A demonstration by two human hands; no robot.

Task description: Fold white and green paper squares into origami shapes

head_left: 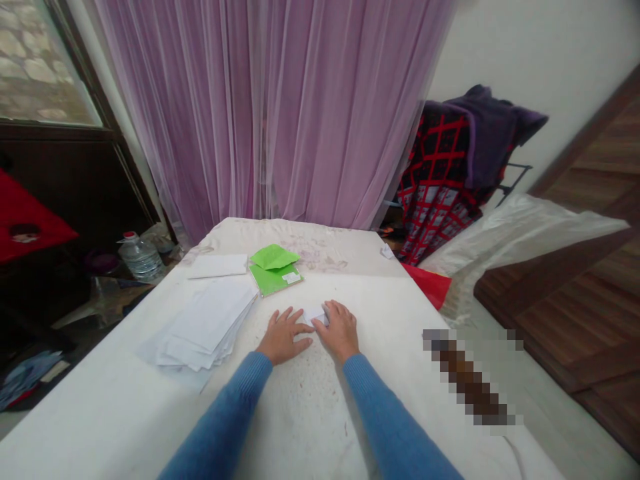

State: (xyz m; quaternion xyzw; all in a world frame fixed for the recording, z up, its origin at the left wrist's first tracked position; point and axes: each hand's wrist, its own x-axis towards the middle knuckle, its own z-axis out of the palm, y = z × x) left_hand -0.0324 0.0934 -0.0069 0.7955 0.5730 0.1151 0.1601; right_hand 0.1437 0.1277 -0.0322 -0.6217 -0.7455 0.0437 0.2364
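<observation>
A small piece of white paper [313, 313], apparently folded, lies on the white-covered table [390, 347] between my two hands. My left hand [284, 337] rests at its left side with fingers spread, the fingertips at the paper's near left edge. On the other side my right hand [341, 331] grips the paper's right end between thumb and curled fingers. Part of the paper is hidden under the right fingers. To the left of my left hand lies a loose stack of white paper sheets [213, 320].
Beyond the stack are a white pad [219, 265], a green packet [277, 280] and a crumpled green sheet [274, 256]. A paper scrap [387, 251] lies at the far right edge. A pixelated, blurred item [467, 377] sits at the right. Purple curtains [320, 113] hang behind the table.
</observation>
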